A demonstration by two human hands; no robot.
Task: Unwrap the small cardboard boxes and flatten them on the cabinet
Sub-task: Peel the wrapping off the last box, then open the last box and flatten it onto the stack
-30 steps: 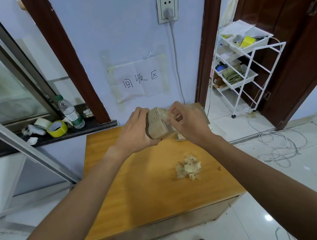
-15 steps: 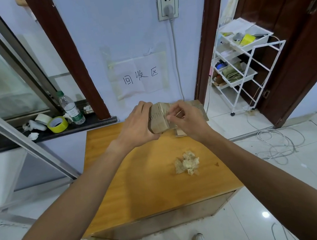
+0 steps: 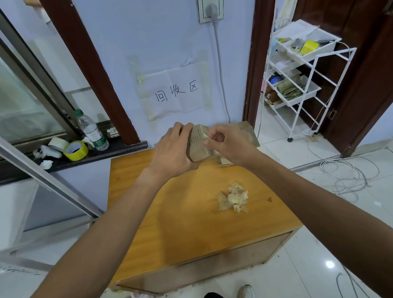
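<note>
Brown cardboard, easy to drop

Could slip and fall to the white tiled floor (image 3: 360,223) if tugged too hard, or rip at a sticky spot. Holding the small brown cardboard box (image 3: 199,146) up over the far end of the yellow wooden cabinet (image 3: 173,215), left hand (image 3: 171,154) curled round its left side, right hand (image 3: 231,144) pinching its top edge.

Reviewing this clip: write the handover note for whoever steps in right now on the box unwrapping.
Left hand grips the small cardboard box, held above the back of the cabinet.
Right hand pinches the wrap at the box's top edge.
Done: a crumpled wad of removed wrap lies on the cabinet; a flat cardboard piece sits behind the right hand.
Left: peel this box free, then flatten it on the cabinet.
</note>
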